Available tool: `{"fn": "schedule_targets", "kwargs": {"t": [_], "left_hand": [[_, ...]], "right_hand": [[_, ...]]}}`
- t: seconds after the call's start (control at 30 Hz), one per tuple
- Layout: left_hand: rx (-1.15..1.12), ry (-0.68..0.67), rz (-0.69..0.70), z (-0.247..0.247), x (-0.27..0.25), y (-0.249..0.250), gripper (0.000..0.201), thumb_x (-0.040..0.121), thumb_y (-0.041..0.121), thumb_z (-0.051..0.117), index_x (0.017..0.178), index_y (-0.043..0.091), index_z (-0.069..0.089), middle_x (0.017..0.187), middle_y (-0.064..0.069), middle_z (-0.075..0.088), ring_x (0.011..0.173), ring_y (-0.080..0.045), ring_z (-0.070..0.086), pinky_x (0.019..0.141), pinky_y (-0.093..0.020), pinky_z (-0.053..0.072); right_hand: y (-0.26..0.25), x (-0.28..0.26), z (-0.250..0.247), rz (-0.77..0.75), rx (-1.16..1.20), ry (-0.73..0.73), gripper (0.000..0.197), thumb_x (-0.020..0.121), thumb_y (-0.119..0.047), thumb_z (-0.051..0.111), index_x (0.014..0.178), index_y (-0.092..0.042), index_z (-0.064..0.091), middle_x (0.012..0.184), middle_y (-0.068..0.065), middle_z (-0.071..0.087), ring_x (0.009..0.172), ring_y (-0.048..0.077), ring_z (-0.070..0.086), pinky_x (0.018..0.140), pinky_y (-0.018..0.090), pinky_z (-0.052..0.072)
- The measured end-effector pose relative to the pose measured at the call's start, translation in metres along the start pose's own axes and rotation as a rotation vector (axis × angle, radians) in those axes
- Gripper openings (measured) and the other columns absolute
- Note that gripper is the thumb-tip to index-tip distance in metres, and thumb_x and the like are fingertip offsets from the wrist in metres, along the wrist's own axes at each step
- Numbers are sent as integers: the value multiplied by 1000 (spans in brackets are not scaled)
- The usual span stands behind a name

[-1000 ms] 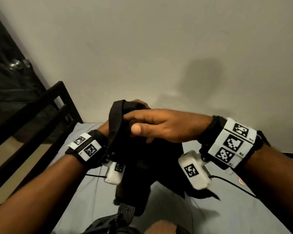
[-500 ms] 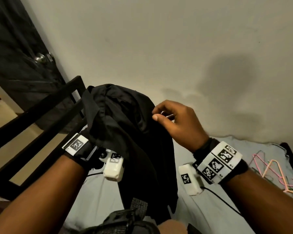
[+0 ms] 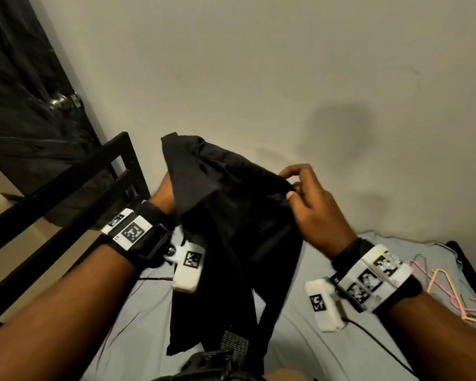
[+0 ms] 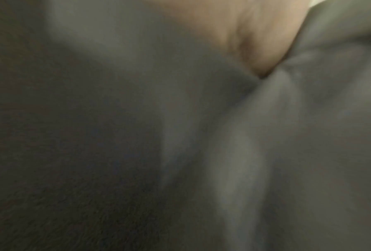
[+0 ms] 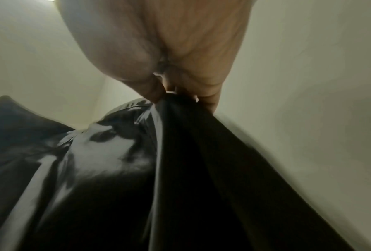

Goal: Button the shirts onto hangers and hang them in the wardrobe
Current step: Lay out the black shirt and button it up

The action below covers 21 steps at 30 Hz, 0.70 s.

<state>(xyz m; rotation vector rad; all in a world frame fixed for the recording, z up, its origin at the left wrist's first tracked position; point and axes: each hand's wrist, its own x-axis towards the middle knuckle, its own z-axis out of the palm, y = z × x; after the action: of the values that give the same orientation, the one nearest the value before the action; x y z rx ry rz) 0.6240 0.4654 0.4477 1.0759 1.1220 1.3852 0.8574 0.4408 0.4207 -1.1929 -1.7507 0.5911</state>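
Note:
A black shirt (image 3: 231,215) hangs in the air between my two hands, above the bed. My right hand (image 3: 294,188) pinches the shirt's upper right edge between thumb and fingers; the right wrist view shows the dark cloth (image 5: 180,152) drawn up into that pinch. My left hand (image 3: 162,193) is mostly hidden behind the shirt's left side and holds it up from underneath. The left wrist view is filled with blurred dark cloth (image 4: 180,135) against my palm. No hanger shows inside the shirt.
A light grey bed sheet (image 3: 327,353) lies below. Pink and peach hangers (image 3: 445,292) lie on the bed at the right. A black bed frame (image 3: 66,193) stands at the left, with a dark door and knob (image 3: 57,101) behind. A plain wall fills the back.
The shirt has been lifted and spread wider. My right hand moved from lying across the bunched cloth to the right, pinching the shirt's edge and drawing it out. The view swung rightward.

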Motion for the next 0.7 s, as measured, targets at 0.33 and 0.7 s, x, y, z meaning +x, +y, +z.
{"fn": "schedule_targets", "kwargs": {"t": [0.33,0.7], "left_hand": [[440,-461,168,-74,85,20,65,71,45,85,128,29,56,91,-29,65,82,-29,66,77,-39,54],[975,-480,506,-136,151,49,23,91,2,69,95,25,67,77,21,68,64,9,58,58,-3,42]], "right_hand": [[-17,54,-73,-194,-491,-35,32,91,-45,51,94,-18,68,81,-2,68,80,21,65,74,40,49],[4,63,-188,155,-397,146,40,85,8,68,82,-31,76,77,-8,75,85,25,70,81,32,58]]}}
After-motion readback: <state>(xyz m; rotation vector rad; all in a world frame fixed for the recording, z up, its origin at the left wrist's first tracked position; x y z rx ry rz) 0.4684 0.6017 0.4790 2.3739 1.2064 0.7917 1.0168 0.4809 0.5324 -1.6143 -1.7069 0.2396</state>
